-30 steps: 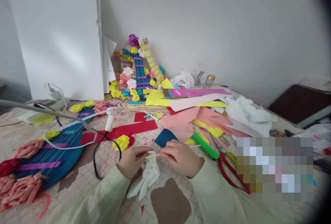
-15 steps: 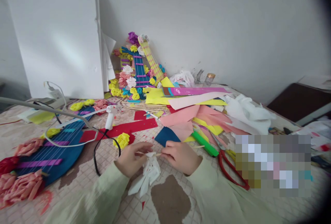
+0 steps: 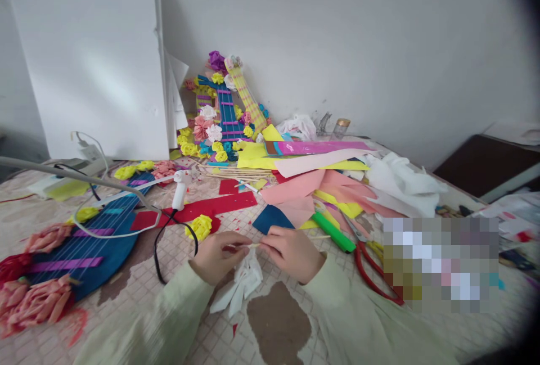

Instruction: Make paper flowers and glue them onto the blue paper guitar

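Observation:
My left hand (image 3: 221, 255) is closed with its fingertips pinched at the top of a bunch of white crepe paper (image 3: 243, 282). Against it, my right hand (image 3: 292, 253) pinches a thin wooden stick (image 3: 321, 237), whose far end pokes out to the right past the knuckles. The stick's other end meets the white paper between the two hands. Loose white strips hang down toward the table. Just behind the hands lie a dark blue paper piece (image 3: 272, 220) and a yellow paper flower (image 3: 200, 227).
A white glue gun (image 3: 180, 190) with a black cord stands at the left, beside a blue flower-trimmed guitar shape (image 3: 105, 247). Red-handled scissors (image 3: 371, 275) and a green marker (image 3: 335, 233) lie right. Coloured paper sheets (image 3: 295, 188) and sticks (image 3: 240, 174) lie behind.
My fingertips have drawn closer together at the top of the white paper. The stick's exposed right end has shifted slightly left.

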Tool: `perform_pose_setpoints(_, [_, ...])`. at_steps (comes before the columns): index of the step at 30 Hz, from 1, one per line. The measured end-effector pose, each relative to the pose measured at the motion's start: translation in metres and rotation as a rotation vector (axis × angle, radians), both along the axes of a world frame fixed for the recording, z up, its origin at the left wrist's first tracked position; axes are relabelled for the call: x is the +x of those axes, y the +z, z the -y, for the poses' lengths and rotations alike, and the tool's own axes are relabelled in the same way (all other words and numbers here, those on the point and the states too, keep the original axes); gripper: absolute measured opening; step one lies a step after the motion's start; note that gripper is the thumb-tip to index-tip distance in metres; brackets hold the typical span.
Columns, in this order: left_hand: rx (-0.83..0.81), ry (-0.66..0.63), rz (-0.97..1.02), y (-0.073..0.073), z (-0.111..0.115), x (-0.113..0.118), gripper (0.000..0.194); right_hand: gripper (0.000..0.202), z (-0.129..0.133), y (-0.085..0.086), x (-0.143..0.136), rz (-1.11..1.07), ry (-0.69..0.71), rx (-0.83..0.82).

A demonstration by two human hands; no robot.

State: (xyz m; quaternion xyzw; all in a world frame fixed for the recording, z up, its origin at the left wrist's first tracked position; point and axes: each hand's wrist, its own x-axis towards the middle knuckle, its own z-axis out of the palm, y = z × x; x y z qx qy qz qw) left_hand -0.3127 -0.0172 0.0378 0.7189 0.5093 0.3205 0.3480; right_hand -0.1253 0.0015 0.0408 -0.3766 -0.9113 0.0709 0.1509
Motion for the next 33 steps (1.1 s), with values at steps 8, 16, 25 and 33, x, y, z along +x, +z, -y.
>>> perform_pose_setpoints(8, [0.190, -0.085, -0.165, -0.005, -0.002, -0.001, 0.021, 0.022, 0.003, 0.002, -0.004, -0.035, 0.012, -0.006])
perform_pose_setpoints(16, [0.247, -0.090, -0.226, -0.009, -0.002, 0.000, 0.012, 0.022, 0.004, -0.002, -0.011, -0.098, -0.023, -0.068])
perform_pose_setpoints(25, [0.442, -0.106, -0.243, -0.011, -0.004, 0.000, 0.012, 0.017, 0.004, -0.005, -0.015, -0.196, -0.029, -0.121])
perform_pose_setpoints(33, [0.489, -0.108, -0.260, -0.011, -0.004, -0.001, 0.014, 0.021, 0.005, -0.002, -0.016, -0.161, -0.046, -0.064])
